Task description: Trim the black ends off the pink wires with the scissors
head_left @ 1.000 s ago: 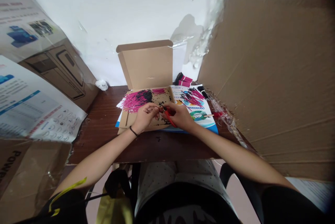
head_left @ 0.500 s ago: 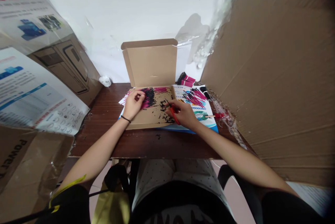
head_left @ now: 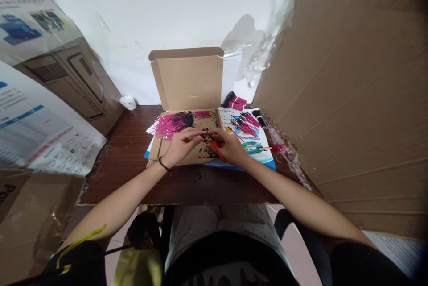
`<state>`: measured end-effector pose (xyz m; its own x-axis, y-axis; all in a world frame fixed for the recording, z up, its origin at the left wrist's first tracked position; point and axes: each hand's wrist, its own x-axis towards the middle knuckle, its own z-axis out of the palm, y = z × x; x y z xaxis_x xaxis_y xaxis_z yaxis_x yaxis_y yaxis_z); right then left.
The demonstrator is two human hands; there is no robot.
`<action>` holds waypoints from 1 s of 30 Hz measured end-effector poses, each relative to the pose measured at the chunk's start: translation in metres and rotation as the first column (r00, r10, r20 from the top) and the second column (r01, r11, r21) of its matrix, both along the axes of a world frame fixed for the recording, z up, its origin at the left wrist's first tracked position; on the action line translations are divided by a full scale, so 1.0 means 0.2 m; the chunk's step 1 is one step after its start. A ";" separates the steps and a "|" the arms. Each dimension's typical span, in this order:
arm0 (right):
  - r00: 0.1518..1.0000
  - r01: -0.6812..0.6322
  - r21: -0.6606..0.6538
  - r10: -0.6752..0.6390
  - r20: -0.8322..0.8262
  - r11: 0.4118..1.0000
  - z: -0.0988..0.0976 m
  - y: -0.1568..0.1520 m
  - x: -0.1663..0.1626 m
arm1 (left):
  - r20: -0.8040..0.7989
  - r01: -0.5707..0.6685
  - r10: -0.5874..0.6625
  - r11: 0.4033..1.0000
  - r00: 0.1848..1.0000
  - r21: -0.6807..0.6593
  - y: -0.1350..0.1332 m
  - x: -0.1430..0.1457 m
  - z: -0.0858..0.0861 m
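Observation:
My right hand [head_left: 230, 147] is closed on a pair of scissors with red handles [head_left: 219, 150], their dark blades pointing toward my left hand. My left hand [head_left: 183, 144] has its thumb and fingers pinched together close to the blade tips; what lies between them is too small to make out. Both hands are over a shallow open cardboard box [head_left: 157, 148]. A bundle of thin magenta sticks or wires with black ends [head_left: 172, 123] lies at the box's left side. Small black scraps [head_left: 209, 152] are scattered on its bottom.
Right of the box, a loose magenta-and-black bunch [head_left: 247, 124] lies on a printed sheet [head_left: 267, 161]. Banded bundles [head_left: 236, 101] sit behind it. The box lid [head_left: 189, 80] stands upright against the white wall. A large cardboard panel [head_left: 361, 98] closes off the right side.
My left hand has left the magenta-and-black bundle and come right and nearer, up to the scissors. My right hand still holds the scissors in about the same place.

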<state>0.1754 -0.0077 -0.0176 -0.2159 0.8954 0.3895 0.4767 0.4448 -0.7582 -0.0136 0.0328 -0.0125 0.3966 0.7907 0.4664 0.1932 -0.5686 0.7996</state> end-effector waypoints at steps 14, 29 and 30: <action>0.974 0.145 0.150 -0.168 0.154 0.978 0.09 -0.04 0.02 | 0.035 -0.207 0.205 0.976 0.978 0.072 -0.06 0.02 -0.02; 0.890 0.111 0.129 -0.157 0.429 0.985 0.07 -0.03 0.03 | 0.023 -0.167 0.166 0.975 0.986 0.144 -0.04 0.02 -0.03; 0.885 0.116 0.127 -0.160 0.437 0.985 0.07 -0.03 0.03 | 0.022 -0.168 0.167 0.974 0.986 0.149 -0.04 0.02 -0.03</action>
<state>0.1813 -0.0130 -0.0040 -0.2632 0.8927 0.3658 0.8153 0.4085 -0.4104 -0.0105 0.0249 -0.0189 0.2596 0.7663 0.5877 0.2893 -0.6423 0.7098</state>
